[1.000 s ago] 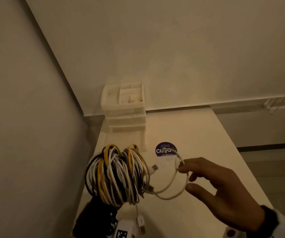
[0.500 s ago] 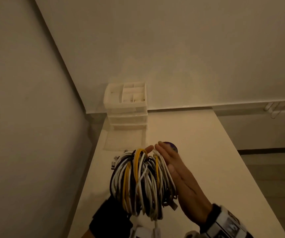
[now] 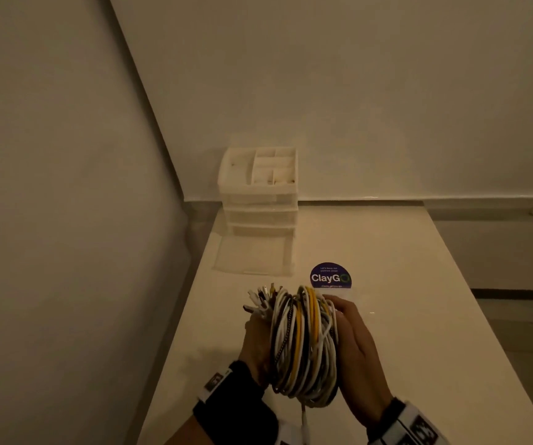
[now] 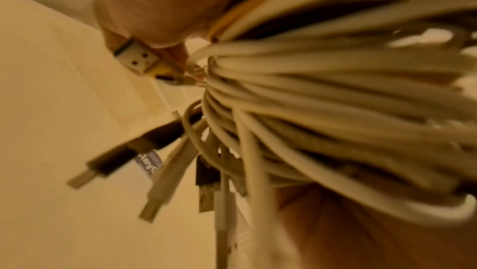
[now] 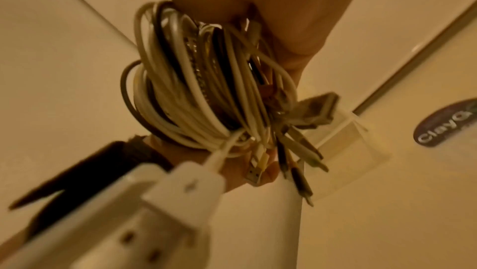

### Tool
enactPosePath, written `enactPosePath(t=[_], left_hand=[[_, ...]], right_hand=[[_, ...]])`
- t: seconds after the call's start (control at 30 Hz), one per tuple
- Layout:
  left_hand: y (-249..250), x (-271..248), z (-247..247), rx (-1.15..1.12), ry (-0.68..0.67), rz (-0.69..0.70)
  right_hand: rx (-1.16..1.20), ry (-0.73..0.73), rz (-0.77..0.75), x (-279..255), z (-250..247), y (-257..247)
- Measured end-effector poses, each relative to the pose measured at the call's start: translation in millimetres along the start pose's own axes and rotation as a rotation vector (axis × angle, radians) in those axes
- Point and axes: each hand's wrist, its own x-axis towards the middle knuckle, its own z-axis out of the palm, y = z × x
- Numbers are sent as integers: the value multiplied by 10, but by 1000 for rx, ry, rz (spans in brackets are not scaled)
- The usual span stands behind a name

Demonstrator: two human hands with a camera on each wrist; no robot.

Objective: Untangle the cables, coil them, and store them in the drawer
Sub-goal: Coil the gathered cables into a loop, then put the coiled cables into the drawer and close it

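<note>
A thick coil of white, yellow and black cables [image 3: 303,343] hangs upright over the table, between my two hands. My left hand [image 3: 254,338] grips its left side, fingers curled round the strands. Several plugs [image 3: 260,300] stick out above that hand. My right hand [image 3: 355,345] presses flat against the coil's right side, fingers straight. The left wrist view shows the cable strands [image 4: 322,110] and dangling USB plugs [image 4: 160,183] up close. In the right wrist view the coil [image 5: 196,89] sits between my right palm [image 5: 296,18] and my left hand [image 5: 240,171]. The white drawer unit [image 3: 258,194] stands at the back, its bottom drawer [image 3: 252,256] pulled out.
A round purple ClayGo sticker [image 3: 331,277] lies on the white table [image 3: 403,284] just beyond the coil. Walls close the table on the left and at the back. The table's right edge drops to the floor [image 3: 531,332].
My right hand no longer holds the loose white loop, which has joined the coil, and now lies flat against its right side. Both hands and the coil sit lower and nearer the middle.
</note>
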Motion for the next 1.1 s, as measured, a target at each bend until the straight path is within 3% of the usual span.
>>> enactPosePath(t=[0.1, 0.2, 0.33, 0.43, 0.5, 0.73, 0.83, 0.9, 0.97, 1.1], left_hand=[[3, 125, -126, -202, -78, -89], [-36, 204, -293, -151, -54, -89], [11, 249, -377, -65, 6, -98], [-66, 396, -478, 585, 124, 188], [-110, 507, -527, 967, 235, 288], [-81, 580, -403, 1381, 173, 376], [55, 602, -335, 1409, 12, 263], [168, 652, -381, 1296, -143, 153], [231, 688, -442, 1101, -258, 140], [213, 703, -527, 918, -302, 164]], right_hand=[[-2, -32, 75, 41, 63, 70], [-64, -108, 125, 88, 107, 54], [16, -300, 368, 177, 129, 66], [-66, -348, 344, 249, 159, 121], [-99, -345, 336, 291, 161, 117], [38, -394, 561, 556, -55, 298], [87, -440, 582, 664, -157, 371], [151, -456, 598, 757, -241, 377], [211, -477, 628, 869, -322, 419], [196, -509, 660, 1073, -304, 446]])
